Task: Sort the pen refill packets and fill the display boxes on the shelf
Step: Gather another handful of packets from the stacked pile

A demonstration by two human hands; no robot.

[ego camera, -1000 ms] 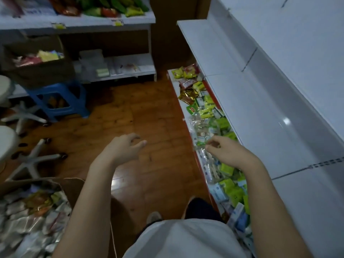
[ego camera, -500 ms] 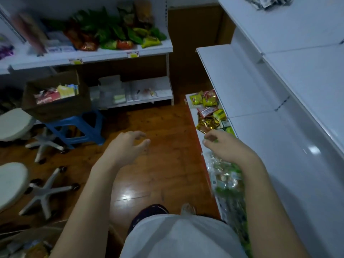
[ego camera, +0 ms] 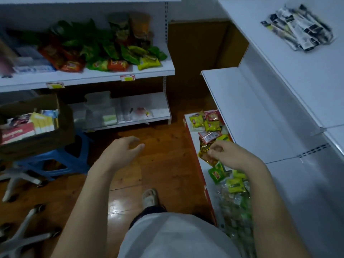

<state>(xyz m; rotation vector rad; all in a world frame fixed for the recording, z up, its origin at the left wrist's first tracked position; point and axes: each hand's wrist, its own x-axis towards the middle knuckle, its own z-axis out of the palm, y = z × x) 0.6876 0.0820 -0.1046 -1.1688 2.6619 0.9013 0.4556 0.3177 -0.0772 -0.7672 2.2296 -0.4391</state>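
Our right hand [ego camera: 233, 155] reaches over the bottom shelf [ego camera: 193, 131], its fingers curled with the tips together; it seems to pinch the top of a clear bag [ego camera: 234, 203] hanging blurred below our forearm, though we cannot tell the grip for certain. Just beside the fingertips lies a crumpled gold wrapper [ego camera: 203, 151] among yellow and green snack packets [ego camera: 210, 125]. Our left hand [ego camera: 122, 152] hovers over the wooden floor [ego camera: 167, 164] with fingers loosely bent, holding nothing. A pile of black-and-white packets [ego camera: 297, 32] lies on the upper white shelf [ego camera: 307, 75] at the right, well apart from both hands. To the left a cardboard box [ego camera: 37, 138] sits on a blue stool [ego camera: 61, 162].
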